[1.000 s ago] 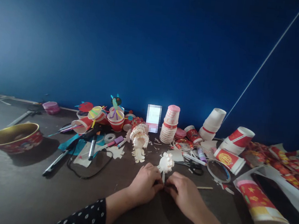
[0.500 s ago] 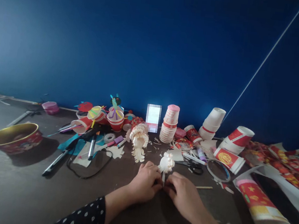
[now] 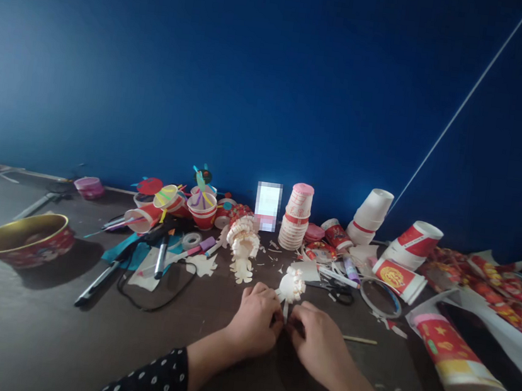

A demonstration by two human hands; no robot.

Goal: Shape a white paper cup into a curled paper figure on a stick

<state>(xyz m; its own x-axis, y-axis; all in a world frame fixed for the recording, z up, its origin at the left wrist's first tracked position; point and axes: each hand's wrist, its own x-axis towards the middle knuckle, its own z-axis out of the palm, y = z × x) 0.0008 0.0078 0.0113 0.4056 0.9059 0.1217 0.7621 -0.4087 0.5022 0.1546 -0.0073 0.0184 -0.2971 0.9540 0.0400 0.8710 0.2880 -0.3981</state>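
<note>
A small white paper cutout [image 3: 288, 285] with curled bits along its right edge stands in front of me, and a narrow white strip runs down from it between my hands. My left hand [image 3: 256, 318] is closed at the left of that strip, its fingertips pinched near the strip's lower end. On the other side my right hand [image 3: 319, 339] pinches the same strip with thumb and forefinger. My fingers partly cover the strip's bottom. Just beyond lies a larger white paper piece [image 3: 242, 250] with rows of curls and a cut-out lower edge. A thin wooden stick [image 3: 360, 340] lies beside my right hand.
Upturned paper cups [image 3: 293, 231] are stacked at the back. Black scissors [image 3: 341, 293] and a tape roll [image 3: 381, 298] lie right of centre. A red cup [image 3: 454, 349] lies by a dark phone [image 3: 493, 357]. At left are a gold-lined bowl [image 3: 27, 240], a utility knife [image 3: 101, 277] and a marker [image 3: 160, 258].
The wooden stick beside my right hand has shifted slightly toward me and to the right. Both hands stay on the white strip with barely any movement.
</note>
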